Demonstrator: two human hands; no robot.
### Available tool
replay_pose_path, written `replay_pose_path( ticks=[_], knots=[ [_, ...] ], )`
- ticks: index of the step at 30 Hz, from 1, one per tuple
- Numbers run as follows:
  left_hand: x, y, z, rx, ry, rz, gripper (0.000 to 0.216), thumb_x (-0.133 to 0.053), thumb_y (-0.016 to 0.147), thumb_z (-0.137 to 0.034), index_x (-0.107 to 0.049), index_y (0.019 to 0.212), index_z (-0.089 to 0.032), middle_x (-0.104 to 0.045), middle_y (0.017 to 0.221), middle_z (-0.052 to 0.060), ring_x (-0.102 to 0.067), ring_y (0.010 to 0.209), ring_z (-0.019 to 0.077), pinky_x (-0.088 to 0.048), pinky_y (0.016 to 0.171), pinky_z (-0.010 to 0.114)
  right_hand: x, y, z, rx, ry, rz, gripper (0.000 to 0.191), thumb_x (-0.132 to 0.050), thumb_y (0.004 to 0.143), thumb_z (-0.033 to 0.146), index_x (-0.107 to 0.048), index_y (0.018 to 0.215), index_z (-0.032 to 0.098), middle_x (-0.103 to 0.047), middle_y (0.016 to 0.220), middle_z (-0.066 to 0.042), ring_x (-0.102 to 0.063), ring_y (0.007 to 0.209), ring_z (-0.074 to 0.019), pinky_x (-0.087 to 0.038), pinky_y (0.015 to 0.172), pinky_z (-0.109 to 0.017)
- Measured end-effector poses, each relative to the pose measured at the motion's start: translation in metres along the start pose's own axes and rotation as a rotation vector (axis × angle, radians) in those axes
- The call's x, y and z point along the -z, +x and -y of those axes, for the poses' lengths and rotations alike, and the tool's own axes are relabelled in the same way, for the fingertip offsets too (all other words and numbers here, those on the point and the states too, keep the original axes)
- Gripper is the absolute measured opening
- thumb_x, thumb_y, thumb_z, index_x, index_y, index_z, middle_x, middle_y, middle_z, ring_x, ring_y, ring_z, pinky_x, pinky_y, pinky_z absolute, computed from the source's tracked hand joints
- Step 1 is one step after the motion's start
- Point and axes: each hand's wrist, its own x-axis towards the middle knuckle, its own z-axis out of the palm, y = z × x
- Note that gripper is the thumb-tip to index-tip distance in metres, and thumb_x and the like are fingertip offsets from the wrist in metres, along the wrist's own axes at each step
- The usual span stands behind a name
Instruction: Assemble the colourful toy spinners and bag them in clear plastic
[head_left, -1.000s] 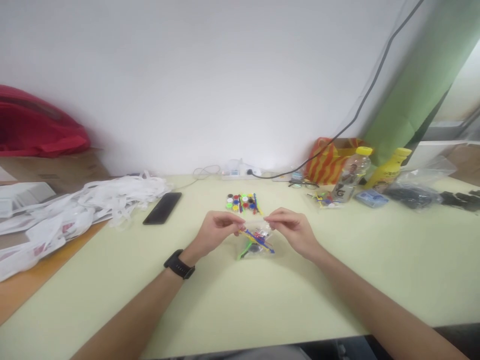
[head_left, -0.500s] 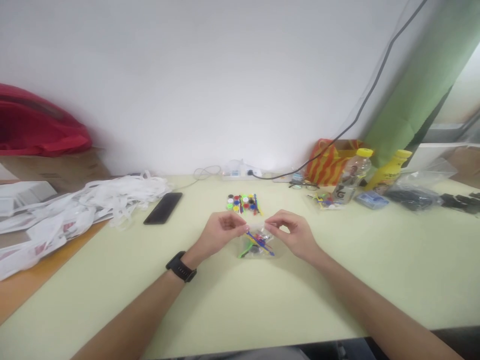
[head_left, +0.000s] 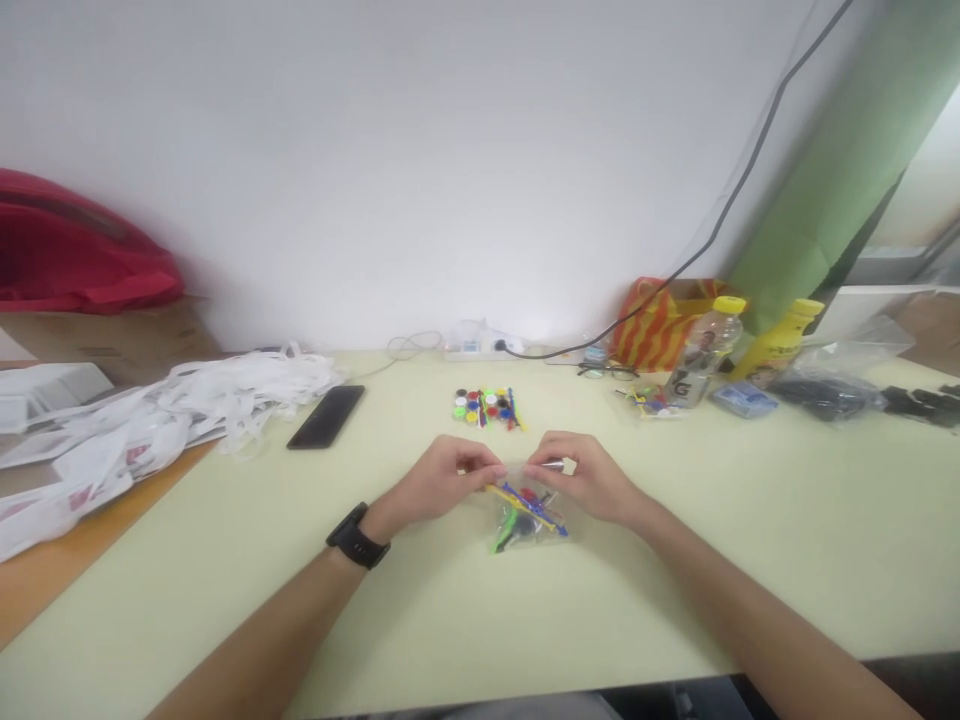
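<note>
A clear plastic bag [head_left: 551,528] hangs over the pale green table [head_left: 420,620], pinched along its top edge by both hands. Inside it are blue and yellow sticks [head_left: 534,508], a bright green piece, a dark round piece and something red. My left hand [head_left: 450,478], with a black watch [head_left: 358,536] at the wrist, grips the bag's upper left corner between thumb and finger. My right hand [head_left: 589,475] holds the upper right part the same way; a small shiny strip shows by its fingers. Beyond the hands lie colourful discs and sticks [head_left: 486,408] in a neat group.
A black phone [head_left: 326,417] lies to the left, near a heap of white bags [head_left: 180,405]. At the right stand a clear bottle [head_left: 705,350] and a yellow bottle [head_left: 780,345], with another small bag of parts [head_left: 651,402] beside them. A power strip [head_left: 480,343] sits against the wall.
Both hands have come slightly nearer to me and closer together, carrying the bag with them. The bag now hangs lower and a little to the right.
</note>
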Motion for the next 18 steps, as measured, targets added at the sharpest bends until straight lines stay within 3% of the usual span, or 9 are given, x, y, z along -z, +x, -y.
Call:
replay_pose_path(
  ticks=[4,7,14,18],
  knots=[
    [0.002,-0.001,-0.002,0.060,-0.058,0.091,0.032,-0.064,0.096,-0.046,-0.077,0.090,-0.017,-0.073,0.080,0.004,-0.062,0.072,0.0155,-0.051,0.067,0.025,0.009,-0.001,0.003,-0.044,-0.006,0.042,0.026,-0.074,0.091,0.043,-0.080,0.080,0.020,-0.064,0.073,-0.004,-0.057,0.067,-0.0155,-0.042,0.057,-0.027],
    [0.000,-0.003,-0.004,0.027,-0.051,0.121,0.033,-0.064,0.096,-0.047,-0.076,0.093,-0.017,-0.072,0.081,0.004,-0.062,0.073,0.0152,-0.050,0.068,0.025,0.010,-0.002,0.004,-0.081,0.018,0.075,0.026,-0.076,0.090,0.043,-0.080,0.079,0.020,-0.062,0.070,-0.003,-0.055,0.064,-0.0145,-0.041,0.056,-0.027],
    [-0.009,-0.006,-0.007,-0.055,-0.048,0.078,0.032,-0.067,0.096,-0.045,-0.075,0.089,-0.015,-0.073,0.083,0.005,-0.063,0.076,0.0159,-0.050,0.072,0.027,0.001,-0.006,0.014,-0.065,0.043,0.086,0.015,-0.069,0.092,0.027,-0.075,0.082,0.018,-0.067,0.076,-0.002,-0.057,0.069,-0.0142,-0.043,0.060,-0.025],
    [-0.005,-0.004,-0.019,-0.112,0.104,-0.006,0.025,-0.065,0.097,-0.039,-0.077,0.092,-0.018,-0.074,0.082,0.004,-0.064,0.074,0.0156,-0.050,0.070,0.026,0.005,-0.010,0.023,-0.025,-0.070,0.100,0.015,-0.065,0.092,0.021,-0.069,0.078,0.018,-0.064,0.074,-0.001,-0.055,0.066,-0.0130,-0.042,0.061,-0.025]
  ],
)
